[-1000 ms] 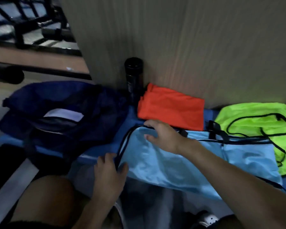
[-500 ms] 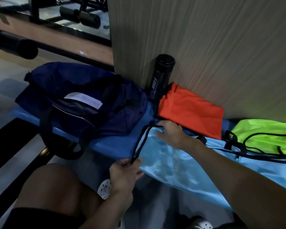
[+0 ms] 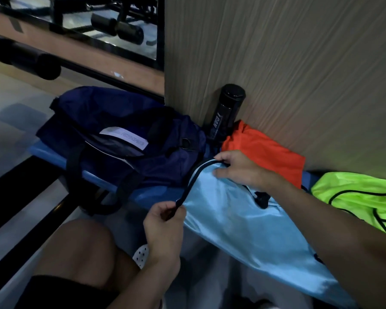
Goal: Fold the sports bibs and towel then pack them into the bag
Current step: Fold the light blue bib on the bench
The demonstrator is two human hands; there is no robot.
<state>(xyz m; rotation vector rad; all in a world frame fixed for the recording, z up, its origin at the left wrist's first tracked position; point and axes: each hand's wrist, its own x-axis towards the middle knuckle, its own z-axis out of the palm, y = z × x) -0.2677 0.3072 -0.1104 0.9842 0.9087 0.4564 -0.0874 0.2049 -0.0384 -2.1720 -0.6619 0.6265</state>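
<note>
The left hand (image 3: 163,226) and right hand (image 3: 236,168) each pinch the black edge of the light blue bib (image 3: 243,219) lying on the desk (image 3: 156,194). Pull it tight and flat, then match corners.

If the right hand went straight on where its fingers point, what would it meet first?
Likely the navy bag: the right hand, gripping the edge of the blue bib, points left at it, though depth is unclear.
</note>
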